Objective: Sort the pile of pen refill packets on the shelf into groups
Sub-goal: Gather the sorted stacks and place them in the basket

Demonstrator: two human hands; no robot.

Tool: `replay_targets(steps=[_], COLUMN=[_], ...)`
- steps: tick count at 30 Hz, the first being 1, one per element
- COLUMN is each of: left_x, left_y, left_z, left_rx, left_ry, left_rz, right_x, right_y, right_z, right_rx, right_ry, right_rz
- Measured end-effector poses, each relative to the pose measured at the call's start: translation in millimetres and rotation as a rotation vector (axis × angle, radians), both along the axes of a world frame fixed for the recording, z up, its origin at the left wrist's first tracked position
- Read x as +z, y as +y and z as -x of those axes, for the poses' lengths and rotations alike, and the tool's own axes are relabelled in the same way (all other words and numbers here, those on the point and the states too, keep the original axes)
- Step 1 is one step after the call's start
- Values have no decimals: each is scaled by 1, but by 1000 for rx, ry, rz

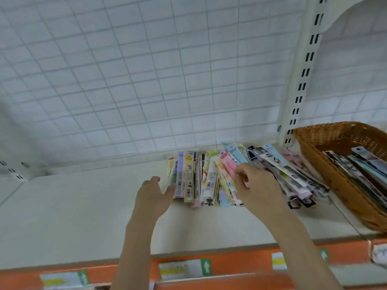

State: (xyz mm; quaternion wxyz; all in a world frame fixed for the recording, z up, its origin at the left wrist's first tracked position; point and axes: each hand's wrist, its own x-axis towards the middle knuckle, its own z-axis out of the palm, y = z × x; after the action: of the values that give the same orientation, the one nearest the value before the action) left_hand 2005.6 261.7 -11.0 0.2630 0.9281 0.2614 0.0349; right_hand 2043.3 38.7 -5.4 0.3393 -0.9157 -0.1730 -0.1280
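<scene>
The shelf (83,206) carries your packet pile (209,181) beside the basket (335,185). Your left hand (152,197) lies open against the pile's left edge; your right hand (255,185) curls onto the pastel packets. A careless tug could fan them together, I judge.

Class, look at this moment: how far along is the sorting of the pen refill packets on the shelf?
Partly done, it seems. Pastel packets already stand in a rough row, and darker black-and-white packets lie fanned beside the wicker basket. In hand: the right hand works at the pink and yellow packets in the middle, while the left hand rests open at the row's end. Left: the groups overlap and need separating.
</scene>
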Motion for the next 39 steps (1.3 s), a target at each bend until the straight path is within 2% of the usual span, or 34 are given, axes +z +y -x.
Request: replay_targets(steps=[5, 9, 13, 18, 23, 28, 34, 39], left_x=[0, -6, -3, -1, -4, -6, 2, 13], left_y=[-7, -14, -18, -33, -35, -32, -25, -21], left_z=[-60, -84, -95, -95, -90, -87, -89, -85], left_rx=[4, 21, -26, -52, -40, -20, -9, 29], left_ry=[128, 253, 234, 177, 117, 88, 24, -90], left_rz=[10, -105, -60, -4, -24, 22, 113, 202], right_x=[4, 9, 19, 27, 20, 31, 32, 23], right_y=[-21, -32, -45, -69, -73, -63, -64, -69], right_z=[-1, -9, -32, -65, -81, -92, -100, -105], right_rx=[-105, -110, -180, -198, -122, -99, -117, -113], right_ry=[-7, -37, -2, 344, 532, 725, 776, 722], right_rz=[25, 48, 53, 261, 315, 484, 487, 326])
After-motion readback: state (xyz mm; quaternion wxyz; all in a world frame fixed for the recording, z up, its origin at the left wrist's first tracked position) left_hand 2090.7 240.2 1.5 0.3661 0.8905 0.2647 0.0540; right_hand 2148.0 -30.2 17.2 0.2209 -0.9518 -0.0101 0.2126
